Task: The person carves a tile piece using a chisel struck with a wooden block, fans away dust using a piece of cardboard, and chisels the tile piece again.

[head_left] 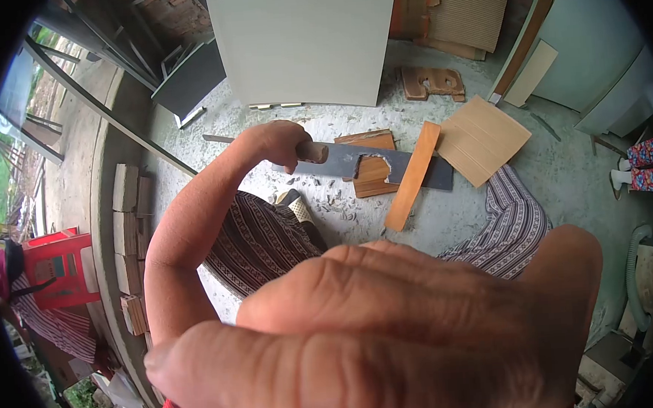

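Observation:
My left hand [282, 143] is wrapped around the wooden handle [313, 152] of a tool; a thin grey metal end [216, 138] sticks out on the other side. Below it lies a long dark grey panel [331, 162] with a jagged hole in it. A brown wooden board [374, 187] shows under the panel and through the hole. Across the panel's right part rests an orange-brown wooden strip [414, 176]. My right hand [379, 328] is very close to the camera, thumb stretched out to the left, other fingertips hidden.
Broken chips [334, 203] litter the concrete floor around my patterned trousers [517, 207]. A cardboard piece [485, 140] lies right of the strip. A large pale panel [301, 41] stands ahead; a brown board with holes [431, 83] lies beyond. A red plastic chair [61, 272] is at left.

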The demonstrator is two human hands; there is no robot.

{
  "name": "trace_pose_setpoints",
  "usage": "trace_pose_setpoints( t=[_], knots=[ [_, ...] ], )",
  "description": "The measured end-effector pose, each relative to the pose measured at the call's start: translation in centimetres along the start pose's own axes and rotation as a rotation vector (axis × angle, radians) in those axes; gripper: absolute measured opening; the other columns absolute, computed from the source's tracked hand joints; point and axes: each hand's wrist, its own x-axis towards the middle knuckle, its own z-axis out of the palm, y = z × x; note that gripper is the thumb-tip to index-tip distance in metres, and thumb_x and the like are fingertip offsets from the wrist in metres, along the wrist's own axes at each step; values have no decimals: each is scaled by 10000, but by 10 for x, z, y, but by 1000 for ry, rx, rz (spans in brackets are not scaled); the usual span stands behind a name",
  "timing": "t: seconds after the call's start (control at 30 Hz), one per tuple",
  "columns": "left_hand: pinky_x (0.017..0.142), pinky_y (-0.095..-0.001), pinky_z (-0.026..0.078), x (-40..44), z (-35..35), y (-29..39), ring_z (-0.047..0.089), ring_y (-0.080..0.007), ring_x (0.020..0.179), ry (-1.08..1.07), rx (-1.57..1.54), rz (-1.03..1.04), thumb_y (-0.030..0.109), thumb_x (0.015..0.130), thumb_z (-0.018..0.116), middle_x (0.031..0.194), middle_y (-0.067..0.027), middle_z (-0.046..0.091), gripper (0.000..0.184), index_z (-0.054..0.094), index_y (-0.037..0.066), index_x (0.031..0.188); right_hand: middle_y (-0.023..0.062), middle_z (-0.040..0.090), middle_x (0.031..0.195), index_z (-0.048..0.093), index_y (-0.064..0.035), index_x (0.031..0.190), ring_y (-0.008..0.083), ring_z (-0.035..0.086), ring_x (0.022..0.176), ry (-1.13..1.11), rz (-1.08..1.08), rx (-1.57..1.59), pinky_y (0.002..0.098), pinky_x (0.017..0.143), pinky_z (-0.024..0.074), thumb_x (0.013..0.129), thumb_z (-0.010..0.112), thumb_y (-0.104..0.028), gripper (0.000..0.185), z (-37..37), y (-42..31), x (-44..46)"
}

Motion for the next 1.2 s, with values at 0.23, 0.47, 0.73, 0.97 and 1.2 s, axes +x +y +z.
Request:
trace_pose_setpoints(
  t=[0.23,0.47,0.73,0.97,1.2],
  knots=[
    [743,-375,479,1,2,-3,620,-268,855,-16,-38,-7,75,503,725,861,-122,656,433,652,72,930,167,582,984,553,-25,1034,280,597,888,-71,-69,-100,456,826,422,786,564,-453,495,-3,4,-11],
    [746,-349,485,6,3,-5,634,-249,832,-8,-24,-11,62,528,752,860,-119,663,439,648,51,954,167,588,986,557,-31,1032,282,603,882,-96,-143,-141,454,829,419,776,566,-485,521,-5,14,-16],
    [755,-356,480,6,-1,-11,625,-267,855,-30,-32,-26,93,517,754,869,-135,657,445,646,46,946,166,595,989,562,-38,1030,286,610,874,-92,-185,-243,451,833,416,765,568,-522,551,-9,18,-28],
    [770,-362,476,7,3,-18,624,-271,861,-49,-32,-48,88,513,750,884,-131,659,447,651,48,946,166,601,992,566,-44,1028,288,617,868,-38,-209,-330,448,837,413,756,571,-554,578,-19,21,-33],
    [771,-370,471,12,6,-23,619,-281,876,-53,-13,-29,108,504,751,864,-130,660,426,660,55,917,165,608,994,570,-50,1026,291,623,861,-26,-234,-397,446,840,410,746,573,-586,605,-19,31,-32]
  ],
)
